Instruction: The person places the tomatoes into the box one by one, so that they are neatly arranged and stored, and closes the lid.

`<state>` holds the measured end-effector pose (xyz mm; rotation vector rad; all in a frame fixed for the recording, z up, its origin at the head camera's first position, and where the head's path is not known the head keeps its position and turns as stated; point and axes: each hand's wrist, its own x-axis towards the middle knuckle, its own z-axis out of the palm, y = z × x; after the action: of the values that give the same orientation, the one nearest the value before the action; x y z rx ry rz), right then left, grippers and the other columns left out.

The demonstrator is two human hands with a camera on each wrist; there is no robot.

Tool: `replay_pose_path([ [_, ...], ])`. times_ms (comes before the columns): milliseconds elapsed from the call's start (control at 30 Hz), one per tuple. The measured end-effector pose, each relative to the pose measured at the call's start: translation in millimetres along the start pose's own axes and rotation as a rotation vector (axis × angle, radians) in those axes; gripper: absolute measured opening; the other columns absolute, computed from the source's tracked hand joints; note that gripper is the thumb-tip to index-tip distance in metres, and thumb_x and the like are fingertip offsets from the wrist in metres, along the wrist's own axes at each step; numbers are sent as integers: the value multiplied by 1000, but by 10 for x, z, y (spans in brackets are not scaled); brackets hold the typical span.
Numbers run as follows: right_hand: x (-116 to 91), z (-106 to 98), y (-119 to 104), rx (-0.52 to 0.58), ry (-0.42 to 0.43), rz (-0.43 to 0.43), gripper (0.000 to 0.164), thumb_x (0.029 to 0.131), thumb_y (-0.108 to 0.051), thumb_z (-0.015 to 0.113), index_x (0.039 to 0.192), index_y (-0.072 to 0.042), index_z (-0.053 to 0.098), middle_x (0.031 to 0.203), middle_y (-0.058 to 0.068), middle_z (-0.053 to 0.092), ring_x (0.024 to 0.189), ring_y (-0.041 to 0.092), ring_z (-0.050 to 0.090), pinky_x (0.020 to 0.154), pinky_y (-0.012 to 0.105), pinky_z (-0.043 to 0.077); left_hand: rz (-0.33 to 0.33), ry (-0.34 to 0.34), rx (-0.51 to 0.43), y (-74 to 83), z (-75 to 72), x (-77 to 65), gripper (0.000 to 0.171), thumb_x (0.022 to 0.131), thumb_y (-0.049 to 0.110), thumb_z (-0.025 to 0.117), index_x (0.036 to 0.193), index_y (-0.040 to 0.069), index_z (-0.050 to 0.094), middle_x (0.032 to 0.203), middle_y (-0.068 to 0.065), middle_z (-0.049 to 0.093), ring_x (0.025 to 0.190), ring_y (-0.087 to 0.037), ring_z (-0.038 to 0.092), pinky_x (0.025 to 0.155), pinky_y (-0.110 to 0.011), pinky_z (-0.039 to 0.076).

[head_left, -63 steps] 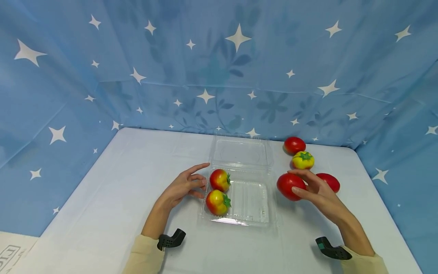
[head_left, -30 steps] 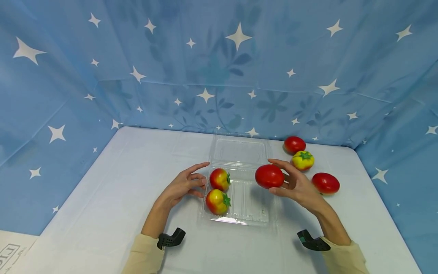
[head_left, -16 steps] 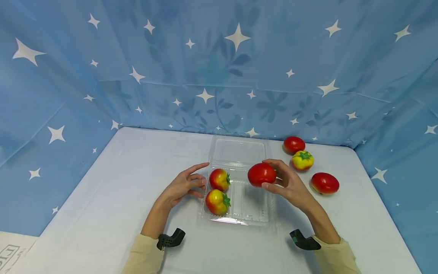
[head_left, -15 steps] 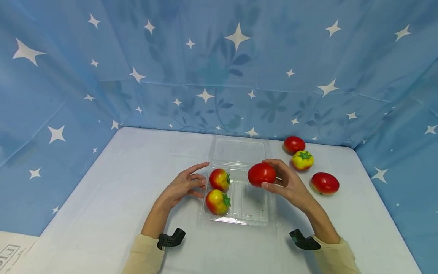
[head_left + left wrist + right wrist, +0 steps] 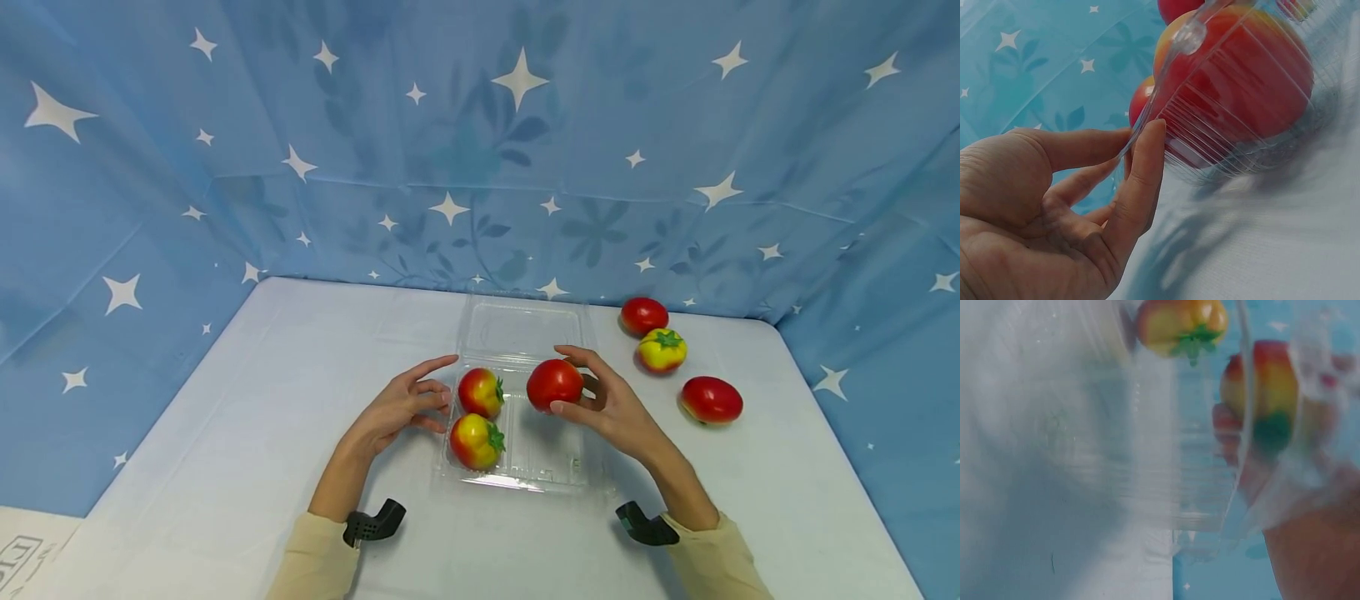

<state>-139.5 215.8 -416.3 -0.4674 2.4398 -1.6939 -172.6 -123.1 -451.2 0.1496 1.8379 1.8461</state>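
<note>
My left hand pinches the left rim of a clear plastic clamshell container; the left wrist view shows thumb and fingertips on the thin wall. Two red-yellow toy tomatoes with green calyxes, a rear one and a front one, sit along the container's left side. Above its right half, my right hand grips another toy tomato, its red side facing up. The right wrist view, partly blurred by the plastic, shows this held tomato's green calyx.
The container's lid lies open toward the back. To the right on the white table are a red toy tomato, a yellow one and another red one. A blue star-patterned curtain surrounds the table.
My right hand has carried the red toy tomato leftward from the table's right side to above the container, turning it slightly. The left hand has stayed at the rim.
</note>
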Motion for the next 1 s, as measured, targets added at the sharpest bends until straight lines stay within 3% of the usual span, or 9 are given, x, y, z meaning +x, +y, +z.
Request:
replay_pose_path([
  [167, 30, 64, -19, -25, 28, 3, 72, 85, -14, 83, 147, -10, 46, 149, 15, 52, 133, 42, 57, 98, 32, 61, 5, -8, 0, 1, 0, 5, 65, 101, 8, 64, 160, 19, 42, 102, -3, 62, 85, -17, 67, 71, -29, 65],
  [533, 52, 201, -22, -140, 41, 25, 72, 87, -21, 85, 150, -16, 49, 148, 12, 53, 131, 35, 58, 102, 47, 60, 14, -28, -40, 22, 0, -20, 66, 101, 5, 63, 161, 16, 39, 97, 0, 63, 82, -15, 66, 68, -28, 65],
  [1000, 90, 361, -21, -348, 54, -8, 67, 82, -24, 89, 139, -11, 57, 137, 9, 60, 118, 26, 62, 94, 47, 63, 3, -16, -37, -3, -6, -7, 64, 101, 6, 64, 160, 20, 42, 97, 0, 63, 81, -16, 65, 69, -28, 65],
])
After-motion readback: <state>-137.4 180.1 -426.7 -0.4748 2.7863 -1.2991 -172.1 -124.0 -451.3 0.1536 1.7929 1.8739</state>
